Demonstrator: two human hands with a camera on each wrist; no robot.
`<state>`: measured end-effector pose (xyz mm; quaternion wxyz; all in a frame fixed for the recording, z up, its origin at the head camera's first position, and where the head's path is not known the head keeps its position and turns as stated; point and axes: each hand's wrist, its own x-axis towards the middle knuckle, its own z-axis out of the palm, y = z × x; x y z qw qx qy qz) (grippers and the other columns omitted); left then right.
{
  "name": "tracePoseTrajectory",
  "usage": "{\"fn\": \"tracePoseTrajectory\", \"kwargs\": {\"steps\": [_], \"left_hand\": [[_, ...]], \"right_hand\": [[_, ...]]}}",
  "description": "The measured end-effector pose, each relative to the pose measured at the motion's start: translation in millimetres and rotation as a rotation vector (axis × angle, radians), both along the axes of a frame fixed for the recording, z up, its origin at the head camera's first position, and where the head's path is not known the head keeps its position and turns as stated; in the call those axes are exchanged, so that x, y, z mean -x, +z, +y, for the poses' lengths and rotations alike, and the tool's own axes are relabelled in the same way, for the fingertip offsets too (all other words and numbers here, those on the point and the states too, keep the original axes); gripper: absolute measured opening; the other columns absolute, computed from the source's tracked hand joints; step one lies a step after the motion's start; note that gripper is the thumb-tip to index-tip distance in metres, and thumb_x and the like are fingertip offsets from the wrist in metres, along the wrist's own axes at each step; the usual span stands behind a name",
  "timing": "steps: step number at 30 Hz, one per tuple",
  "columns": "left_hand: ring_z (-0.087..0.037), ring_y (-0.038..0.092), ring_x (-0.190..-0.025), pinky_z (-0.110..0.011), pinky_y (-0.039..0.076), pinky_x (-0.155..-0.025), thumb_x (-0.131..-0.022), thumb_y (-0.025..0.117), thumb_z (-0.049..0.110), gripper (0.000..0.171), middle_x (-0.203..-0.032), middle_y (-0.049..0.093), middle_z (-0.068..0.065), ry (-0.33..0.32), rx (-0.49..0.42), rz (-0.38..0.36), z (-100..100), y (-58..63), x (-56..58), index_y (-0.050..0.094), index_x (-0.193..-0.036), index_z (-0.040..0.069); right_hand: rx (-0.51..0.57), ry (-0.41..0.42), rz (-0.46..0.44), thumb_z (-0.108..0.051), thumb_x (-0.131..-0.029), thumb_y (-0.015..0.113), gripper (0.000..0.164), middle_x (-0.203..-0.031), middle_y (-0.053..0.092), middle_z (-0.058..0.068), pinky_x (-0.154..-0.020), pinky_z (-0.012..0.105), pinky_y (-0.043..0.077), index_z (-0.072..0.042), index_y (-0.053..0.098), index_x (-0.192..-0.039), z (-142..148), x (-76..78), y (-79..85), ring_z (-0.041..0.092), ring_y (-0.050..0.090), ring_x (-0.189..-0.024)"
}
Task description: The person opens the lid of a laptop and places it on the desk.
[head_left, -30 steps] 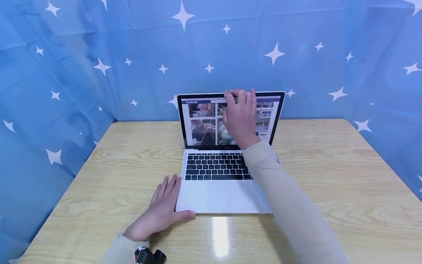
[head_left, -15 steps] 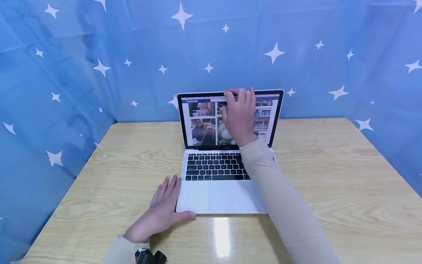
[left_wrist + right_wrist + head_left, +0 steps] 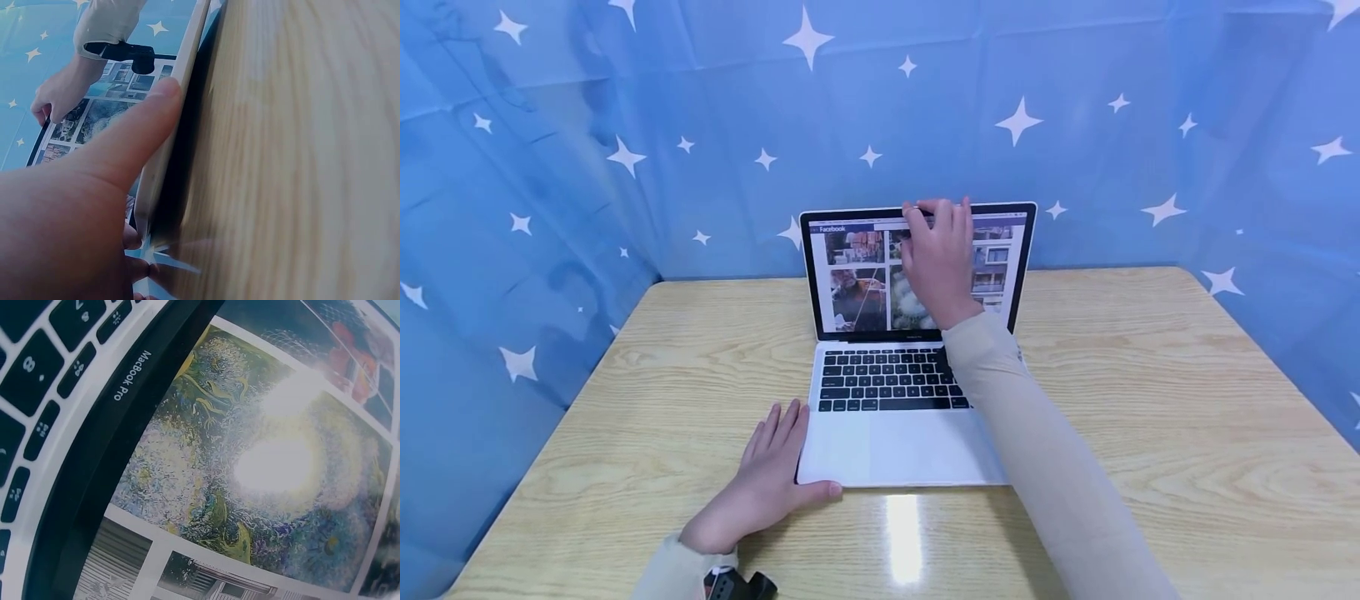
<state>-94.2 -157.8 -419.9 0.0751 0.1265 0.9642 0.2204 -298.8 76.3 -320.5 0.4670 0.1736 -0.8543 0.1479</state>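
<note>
A silver laptop (image 3: pixel 838 450) stands unfolded on the wooden table, its lit screen (image 3: pixel 857 292) showing a Facebook page of pictures. My right hand (image 3: pixel 940 262) holds the top edge of that screen near the middle, fingers bent over the rim. The left wrist view also shows this right hand (image 3: pixel 65 90) at the rim. My left hand (image 3: pixel 763 483) lies flat by the laptop's front left corner, fingers straight along the side and thumb against the front edge. Filling the right wrist view are the screen (image 3: pixel 187 444) and part of the keyboard (image 3: pixel 44 369); no fingers show there.
Light wooden table (image 3: pixel 1150 400) extends to both sides of the laptop. A blue curtain (image 3: pixel 925 125) with white stars hangs behind and at the sides. A black wrist device (image 3: pixel 730 583) sits on the left sleeve. My right forearm covers the keyboard's right part.
The laptop screen has tilted slightly back with the right hand on its top edge. The left hand stays in place. The head view has shifted a little.
</note>
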Motion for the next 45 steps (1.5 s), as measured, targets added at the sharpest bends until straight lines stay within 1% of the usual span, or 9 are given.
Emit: {"fn": "tracePoseTrajectory", "kwargs": {"steps": [16, 24, 31, 35, 38, 42, 45], "left_hand": [[-0.031, -0.006, -0.134, -0.048, -0.002, -0.104, -0.065, 0.051, 0.075, 0.113, -0.148, 0.005, -0.012, 0.006, -0.002, 0.017, 1.3, -2.5, -4.9, 0.006, -0.144, 0.007], [-0.031, -0.006, -0.134, -0.049, -0.001, -0.105, -0.064, 0.051, 0.076, 0.114, -0.148, 0.005, -0.013, 0.009, 0.013, 0.02, -0.5, -1.9, -5.0, 0.007, -0.144, 0.007], [-0.032, -0.006, -0.134, -0.049, -0.002, -0.104, -0.064, 0.05, 0.076, 0.114, -0.148, 0.004, -0.013, 0.003, 0.01, 0.011, 0.7, -2.4, -3.7, 0.006, -0.144, 0.007], [-0.031, -0.006, -0.134, -0.048, -0.002, -0.104, -0.064, 0.05, 0.077, 0.115, -0.148, 0.004, -0.012, 0.008, 0.011, 0.007, 1.0, -2.6, -2.9, 0.006, -0.144, 0.007], [-0.031, -0.007, -0.134, -0.048, -0.003, -0.104, -0.063, 0.05, 0.077, 0.115, -0.148, 0.003, -0.012, 0.015, 0.01, -0.001, 1.3, -2.7, -2.7, 0.006, -0.144, 0.008], [-0.031, -0.007, -0.134, -0.048, -0.003, -0.104, -0.063, 0.051, 0.077, 0.115, -0.148, 0.003, -0.012, 0.017, 0.003, -0.003, 1.6, -2.8, -3.0, 0.006, -0.144, 0.008], [-0.031, -0.007, -0.134, -0.048, -0.003, -0.104, -0.063, 0.051, 0.076, 0.115, -0.148, 0.004, -0.012, 0.017, 0.004, 0.0, 1.5, -3.3, -3.1, 0.006, -0.144, 0.008]], "right_hand": [[-0.063, -0.032, -0.037, -0.014, -0.082, 0.058, 0.041, -0.118, 0.044, 0.012, -0.107, 0.042, 0.005, -0.013, 0.053, -0.123, 1.3, 3.3, -2.7, 0.028, 0.039, -0.108], [-0.091, -0.037, -0.053, -0.015, -0.082, 0.057, 0.044, -0.118, 0.045, 0.013, -0.108, 0.04, 0.009, -0.012, 0.051, -0.125, 0.1, 6.7, -1.7, 0.028, 0.039, -0.11], [-0.126, -0.063, -0.116, -0.017, -0.083, 0.057, 0.048, -0.122, 0.043, 0.014, -0.108, 0.034, 0.007, -0.012, 0.046, -0.13, 0.6, 7.2, -0.2, 0.027, 0.038, -0.113], [-0.142, -0.067, -0.144, -0.019, -0.084, 0.057, 0.052, -0.126, 0.041, 0.014, -0.105, 0.033, 0.019, -0.012, 0.043, -0.133, -0.1, 7.5, -0.2, 0.027, 0.035, -0.117], [-0.17, -0.077, -0.149, -0.021, -0.084, 0.056, 0.053, -0.127, 0.04, 0.014, -0.101, 0.034, 0.026, -0.011, 0.041, -0.134, -0.2, 8.5, -0.9, 0.028, 0.034, -0.118], [-0.207, -0.092, -0.145, -0.022, -0.084, 0.057, 0.056, -0.127, 0.04, 0.014, -0.1, 0.036, 0.026, -0.011, 0.039, -0.135, 0.1, 10.5, -2.0, 0.028, 0.033, -0.117], [-0.215, -0.092, -0.147, -0.023, -0.083, 0.058, 0.057, -0.127, 0.04, 0.015, -0.1, 0.037, 0.025, -0.011, 0.039, -0.135, 0.2, 12.2, -2.6, 0.028, 0.033, -0.117]]}}
